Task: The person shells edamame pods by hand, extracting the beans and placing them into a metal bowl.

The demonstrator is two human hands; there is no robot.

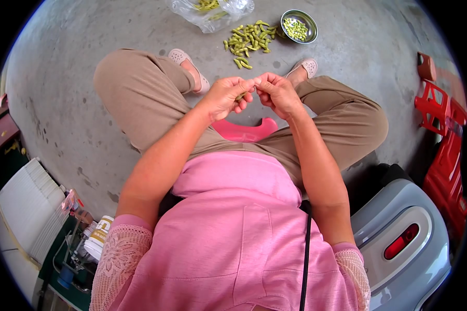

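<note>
Pink shirt [213, 233] cloth lies closest; beyond it, the left hand [224, 97] curls its fingers [241, 106] around a green pod [240, 96] and meets the right hand [279, 94], both pinching something too small to make out. If that pinch slips, whatever they hold could drop to the concrete floor [358, 31], while a stray push from the right shoe [310, 66] might tip the metal bowl [312, 27] of shelled beans [296, 29] beside the loose pods [251, 39].

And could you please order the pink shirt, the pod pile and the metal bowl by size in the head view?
Pink shirt
Pod pile
Metal bowl
The shirt is also nearest, which enlarges it.
</note>
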